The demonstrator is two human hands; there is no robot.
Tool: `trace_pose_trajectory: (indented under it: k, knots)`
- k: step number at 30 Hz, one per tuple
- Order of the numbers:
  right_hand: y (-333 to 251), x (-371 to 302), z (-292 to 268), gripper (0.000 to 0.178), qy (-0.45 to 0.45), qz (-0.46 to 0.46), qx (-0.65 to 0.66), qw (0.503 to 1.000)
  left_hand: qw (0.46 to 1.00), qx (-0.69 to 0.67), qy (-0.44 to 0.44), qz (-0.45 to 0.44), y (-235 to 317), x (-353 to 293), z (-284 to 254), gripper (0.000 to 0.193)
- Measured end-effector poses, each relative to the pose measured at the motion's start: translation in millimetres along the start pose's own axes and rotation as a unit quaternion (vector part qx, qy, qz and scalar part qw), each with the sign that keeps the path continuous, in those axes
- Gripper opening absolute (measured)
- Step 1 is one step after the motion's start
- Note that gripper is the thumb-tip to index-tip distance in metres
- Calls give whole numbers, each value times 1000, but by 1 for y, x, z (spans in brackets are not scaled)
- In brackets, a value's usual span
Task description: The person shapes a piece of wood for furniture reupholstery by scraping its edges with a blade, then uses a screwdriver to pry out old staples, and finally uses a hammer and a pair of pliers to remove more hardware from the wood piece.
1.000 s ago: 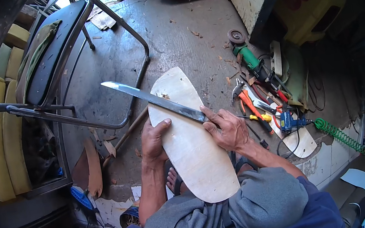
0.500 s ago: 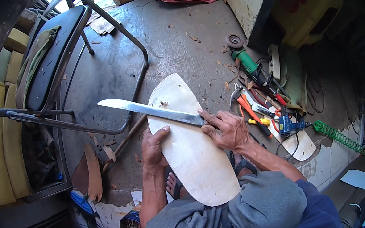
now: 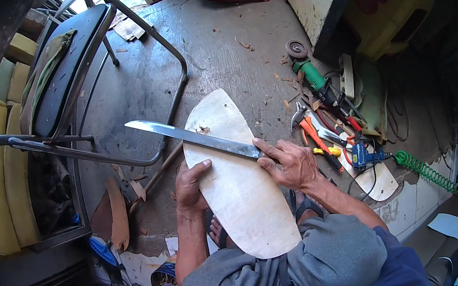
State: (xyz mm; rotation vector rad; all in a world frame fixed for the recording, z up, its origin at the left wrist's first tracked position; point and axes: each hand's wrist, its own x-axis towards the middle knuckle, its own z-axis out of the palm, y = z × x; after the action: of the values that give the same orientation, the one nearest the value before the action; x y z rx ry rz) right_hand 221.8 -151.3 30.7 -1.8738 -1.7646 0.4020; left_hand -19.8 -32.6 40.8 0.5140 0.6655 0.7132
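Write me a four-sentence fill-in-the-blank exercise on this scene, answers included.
The long blade is held in the ____ hand.
The left hand rests its ____ on top of the pale board.
The coiled hose is ____.
The metal-framed chair stands on the picture's ____ side.
Missing words: right; thumb; green; left.

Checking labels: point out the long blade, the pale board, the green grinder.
Long blade (image 3: 204, 139), head view: middle of its flat.
Pale board (image 3: 244, 195), head view: middle of its face.
Green grinder (image 3: 311, 76), head view: green body.

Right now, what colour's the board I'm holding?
The board is pale cream, clearest in the head view.
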Motion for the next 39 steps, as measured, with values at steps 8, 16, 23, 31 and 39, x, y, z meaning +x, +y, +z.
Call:
trace_pose_trajectory:
  k: [8, 16, 23, 31, 39]
  knots:
    - [-11, -1, -1, 50, 0, 12, -22, 1000, 998, 52, 21, 29, 1, -5, 18, 56]
    - [-15, 6, 9, 52, 59, -3, -28, 998, 996, 77, 37, 28, -10, -4, 31, 52]
    - [-11, 19, 6, 51, 65, -46, -18, 997, 998, 32, 43, 29, -5, -6, 30, 44]
    - [-10, 17, 7, 51, 58, -60, -20, 996, 999, 22, 32, 23, -6, -5, 21, 46]
    - [5, 16, 6, 51, 81, -86, -37, 992, 999, 17, 21, 22, -5, -4, 19, 51]
